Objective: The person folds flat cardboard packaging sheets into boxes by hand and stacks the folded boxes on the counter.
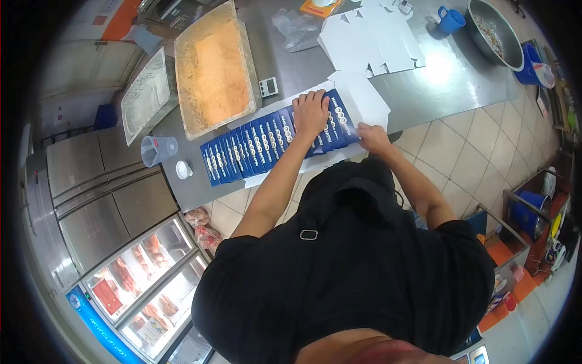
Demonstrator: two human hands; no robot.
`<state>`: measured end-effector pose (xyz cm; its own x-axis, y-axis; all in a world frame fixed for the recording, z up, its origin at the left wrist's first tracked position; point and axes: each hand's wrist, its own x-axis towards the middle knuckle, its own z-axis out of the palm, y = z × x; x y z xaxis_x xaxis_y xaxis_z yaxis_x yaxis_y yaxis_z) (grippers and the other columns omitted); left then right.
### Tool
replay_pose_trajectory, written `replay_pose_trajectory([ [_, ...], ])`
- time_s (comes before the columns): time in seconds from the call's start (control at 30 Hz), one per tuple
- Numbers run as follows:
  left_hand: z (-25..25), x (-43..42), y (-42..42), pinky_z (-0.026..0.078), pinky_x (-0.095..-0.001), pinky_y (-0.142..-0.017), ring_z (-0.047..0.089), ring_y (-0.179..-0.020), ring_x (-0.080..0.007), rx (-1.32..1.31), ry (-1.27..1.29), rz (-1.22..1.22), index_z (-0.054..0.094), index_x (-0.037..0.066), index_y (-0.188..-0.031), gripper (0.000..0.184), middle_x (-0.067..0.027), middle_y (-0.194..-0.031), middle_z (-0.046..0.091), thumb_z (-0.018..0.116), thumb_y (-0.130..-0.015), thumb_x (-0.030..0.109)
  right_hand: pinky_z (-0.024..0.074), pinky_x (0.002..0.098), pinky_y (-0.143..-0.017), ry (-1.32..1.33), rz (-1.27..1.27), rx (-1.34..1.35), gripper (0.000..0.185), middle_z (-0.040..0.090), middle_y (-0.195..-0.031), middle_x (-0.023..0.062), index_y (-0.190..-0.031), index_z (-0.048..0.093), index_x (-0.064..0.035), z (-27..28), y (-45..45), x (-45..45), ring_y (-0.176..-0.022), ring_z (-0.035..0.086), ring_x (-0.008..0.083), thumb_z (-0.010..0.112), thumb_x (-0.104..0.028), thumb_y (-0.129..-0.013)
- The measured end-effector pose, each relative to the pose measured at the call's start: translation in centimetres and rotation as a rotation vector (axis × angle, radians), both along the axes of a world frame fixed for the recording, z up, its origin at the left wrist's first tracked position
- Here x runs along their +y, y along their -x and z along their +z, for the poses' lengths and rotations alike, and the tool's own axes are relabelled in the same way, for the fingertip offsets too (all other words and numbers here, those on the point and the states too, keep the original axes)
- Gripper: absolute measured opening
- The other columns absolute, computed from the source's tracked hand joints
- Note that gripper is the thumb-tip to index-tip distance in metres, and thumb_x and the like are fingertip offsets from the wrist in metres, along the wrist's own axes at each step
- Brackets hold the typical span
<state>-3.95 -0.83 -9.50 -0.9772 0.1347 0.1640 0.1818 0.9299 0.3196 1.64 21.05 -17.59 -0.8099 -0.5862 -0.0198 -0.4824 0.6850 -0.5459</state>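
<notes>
A long row of blue printed packets (260, 144) lies overlapping on white card sheets (364, 100) along the table's near edge. My left hand (310, 113) rests on top of the row toward its right end, fingers spread over the packets. At the right end my right hand (373, 137) is closed at the edge of the white card, beside the last blue packet (341, 118). Exactly what its fingertips pinch is too small to make out.
Behind the row stand a tray of orange powder (247, 91), a paler tray (172, 100) and a small timer (268, 87). A clear cup (159, 150) is at the left. White cut card (370, 39), a blue mug (450, 20) and a metal bowl (515, 57) lie at the back right.
</notes>
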Motion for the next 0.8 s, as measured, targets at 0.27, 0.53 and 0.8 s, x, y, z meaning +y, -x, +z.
replay_pose_trajectory([
  [0.27,0.1,0.0,-0.1,0.037,-0.0437,-0.09,0.057,-0.099,-0.0306,-0.003,0.011,0.006,0.063,0.01,-0.11,0.028,-0.0107,-0.103,0.065,0.051,-0.093,0.03,0.0496,0.0437,-0.071,0.398,-0.083,-0.233,0.024,0.06,-0.083,0.0139,-0.093,0.067,-0.0081,-0.2,-1.5,-2.1,-0.079,0.06,0.0357,0.068,-0.004,-0.069],
  [0.53,-0.3,-0.4,0.2,0.036,-0.0422,-0.09,0.056,-0.098,-0.0273,0.029,0.01,-0.003,0.064,0.012,-0.113,0.029,-0.0079,-0.105,0.065,0.051,-0.094,0.029,0.0511,0.0403,-0.071,0.422,-0.033,-0.523,0.022,0.064,-0.087,0.0143,-0.095,0.068,-0.0044,0.7,0.0,-1.7,-0.079,0.064,0.0317,0.067,-0.002,-0.073],
  [0.8,-0.3,-0.6,-0.1,0.036,-0.0416,-0.09,0.056,-0.098,-0.027,0.047,-0.03,-0.017,0.064,0.012,-0.114,0.029,-0.0079,-0.105,0.064,0.051,-0.094,0.028,0.0537,0.0347,-0.075,0.11,-0.184,-0.546,0.027,0.071,-0.084,0.013,-0.097,0.072,-0.0079,3.9,9.4,3.6,-0.08,0.068,0.0231,0.072,-0.026,-0.076],
])
